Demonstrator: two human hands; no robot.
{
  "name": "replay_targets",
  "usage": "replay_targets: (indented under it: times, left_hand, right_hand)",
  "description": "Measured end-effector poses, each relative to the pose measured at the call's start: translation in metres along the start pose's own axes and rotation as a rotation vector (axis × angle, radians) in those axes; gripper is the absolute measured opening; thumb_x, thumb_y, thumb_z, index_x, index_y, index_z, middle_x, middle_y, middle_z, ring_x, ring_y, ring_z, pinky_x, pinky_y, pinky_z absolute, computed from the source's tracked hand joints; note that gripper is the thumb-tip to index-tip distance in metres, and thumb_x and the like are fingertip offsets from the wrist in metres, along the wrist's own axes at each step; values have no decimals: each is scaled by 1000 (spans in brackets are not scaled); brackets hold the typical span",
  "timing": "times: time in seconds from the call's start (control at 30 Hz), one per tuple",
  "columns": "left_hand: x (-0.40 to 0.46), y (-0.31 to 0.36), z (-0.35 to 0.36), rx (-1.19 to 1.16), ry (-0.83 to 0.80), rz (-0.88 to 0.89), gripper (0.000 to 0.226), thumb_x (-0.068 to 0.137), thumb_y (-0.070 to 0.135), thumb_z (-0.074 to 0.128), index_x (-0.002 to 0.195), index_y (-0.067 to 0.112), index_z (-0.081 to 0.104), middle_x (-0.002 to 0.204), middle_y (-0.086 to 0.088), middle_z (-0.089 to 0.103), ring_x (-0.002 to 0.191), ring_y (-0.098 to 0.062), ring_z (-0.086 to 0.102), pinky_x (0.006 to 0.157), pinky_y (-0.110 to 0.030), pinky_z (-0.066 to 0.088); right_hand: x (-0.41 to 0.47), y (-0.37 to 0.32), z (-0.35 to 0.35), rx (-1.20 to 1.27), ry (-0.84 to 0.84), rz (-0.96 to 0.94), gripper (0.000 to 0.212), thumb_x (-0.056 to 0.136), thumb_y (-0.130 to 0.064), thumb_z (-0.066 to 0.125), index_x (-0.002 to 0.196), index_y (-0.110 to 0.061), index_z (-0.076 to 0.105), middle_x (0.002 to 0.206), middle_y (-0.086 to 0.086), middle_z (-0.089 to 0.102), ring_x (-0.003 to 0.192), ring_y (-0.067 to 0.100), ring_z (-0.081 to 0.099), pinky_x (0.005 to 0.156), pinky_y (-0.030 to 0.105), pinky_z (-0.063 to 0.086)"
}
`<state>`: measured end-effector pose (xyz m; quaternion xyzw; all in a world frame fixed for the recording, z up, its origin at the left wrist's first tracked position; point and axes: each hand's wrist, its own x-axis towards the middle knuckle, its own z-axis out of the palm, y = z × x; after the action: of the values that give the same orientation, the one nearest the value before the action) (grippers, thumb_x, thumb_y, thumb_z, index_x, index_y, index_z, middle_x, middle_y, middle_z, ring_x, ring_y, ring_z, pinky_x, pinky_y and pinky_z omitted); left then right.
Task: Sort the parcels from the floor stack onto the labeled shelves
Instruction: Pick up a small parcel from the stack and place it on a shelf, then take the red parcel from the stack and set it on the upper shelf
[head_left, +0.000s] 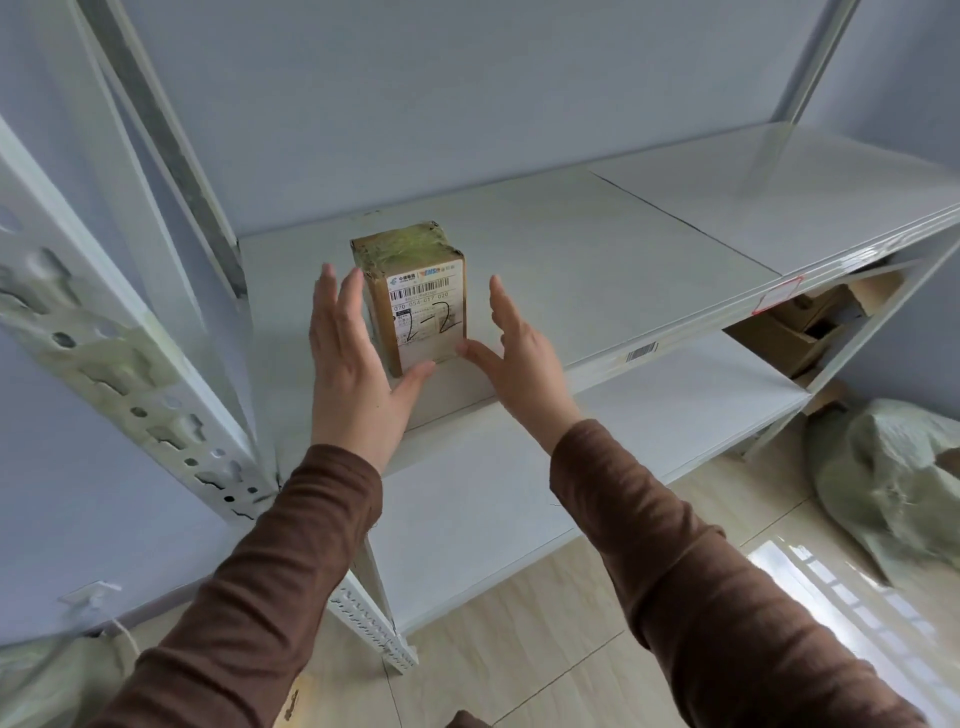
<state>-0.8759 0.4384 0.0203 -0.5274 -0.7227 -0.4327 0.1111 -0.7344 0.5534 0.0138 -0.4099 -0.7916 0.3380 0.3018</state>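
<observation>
A small brown cardboard parcel (415, 291), taped and bearing a shipping label with "2-2" handwritten on it, stands upright on the white shelf (597, 260). My left hand (353, 364) is beside the parcel's left face with straight fingers, its thumb tip by the lower front corner. My right hand (519, 358) is to the right of the parcel, fingers straight and a little apart from it, thumb near the bottom right corner. Neither hand grips the parcel.
A perforated white upright post (130, 374) stands at the left. A lower shelf (519, 499) holds brown cardboard boxes (810, 322) at its right end. A pale green woven sack (893, 483) lies on the wooden floor at right. A red-outlined label (777, 294) marks the shelf edge.
</observation>
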Motion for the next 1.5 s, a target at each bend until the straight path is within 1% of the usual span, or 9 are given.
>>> replay_targets:
  times: [0.07,0.13,0.23,0.43,0.57,0.8,0.9,1.03,1.5]
  left_hand:
    - [-5,15,-2,7,34,109,102,79,23,85,156,0,23,167,-23,14,157,-34,11,128,-39,14]
    - [-11,29,2,-24,29,203,97,82,22,83,156,-2,25,166,-24,16,156,-37,13,127,-43,16]
    - [-22,47,20,-63,-97,291,96,85,21,80,158,0,21,167,-21,15,157,-33,11,127,-45,16]
    - [-75,118,80,40,-559,465,109,88,40,75,162,11,-1,171,-12,-8,158,-29,-8,126,-34,0]
    - [-128,193,100,41,-720,621,111,91,50,68,161,14,-10,169,-8,-19,156,-26,-17,124,-32,-10]
    - [-255,331,102,-34,-839,912,113,89,57,66,161,17,-10,169,-7,-19,156,-26,-20,128,-43,-1]
    - [-327,393,86,-110,-935,990,112,89,55,67,161,20,-12,169,-2,-21,155,-22,-23,126,-40,-8]
    - [-413,462,65,-179,-964,1137,114,88,56,67,162,19,-10,169,-3,-20,155,-22,-22,128,-39,-4]
    - [-622,597,-20,-447,-1134,1639,114,90,58,65,161,19,-15,169,-6,-21,155,-26,-23,127,-40,-3]
  right_hand:
    - [-17,0,-9,-61,58,-3,85,98,-38,69,164,-19,20,160,7,44,144,23,42,109,25,33]
    - [-35,2,-21,-108,136,-16,80,98,-39,68,163,-18,27,165,2,36,149,21,36,117,26,28]
    - [-69,14,-41,-210,239,21,78,96,-42,69,161,-20,31,168,2,29,154,22,25,120,23,15]
    - [-182,60,-107,-573,382,232,86,95,-46,67,164,-25,22,172,5,14,159,28,7,129,47,13]
    - [-274,86,-152,-663,489,418,90,91,-47,71,163,-25,23,172,7,15,159,30,8,127,53,19]
    - [-470,107,-213,-778,615,730,93,89,-51,71,163,-25,22,172,6,15,159,30,7,125,55,20]
    - [-566,107,-235,-775,669,860,91,90,-50,70,163,-27,21,172,6,13,159,31,7,126,56,15]
    - [-675,99,-260,-785,733,1019,87,92,-50,68,163,-28,21,172,5,13,158,30,7,128,55,9]
    - [-912,44,-251,-735,1016,1519,92,93,-55,65,165,-31,12,174,0,-1,159,25,-6,127,53,0]
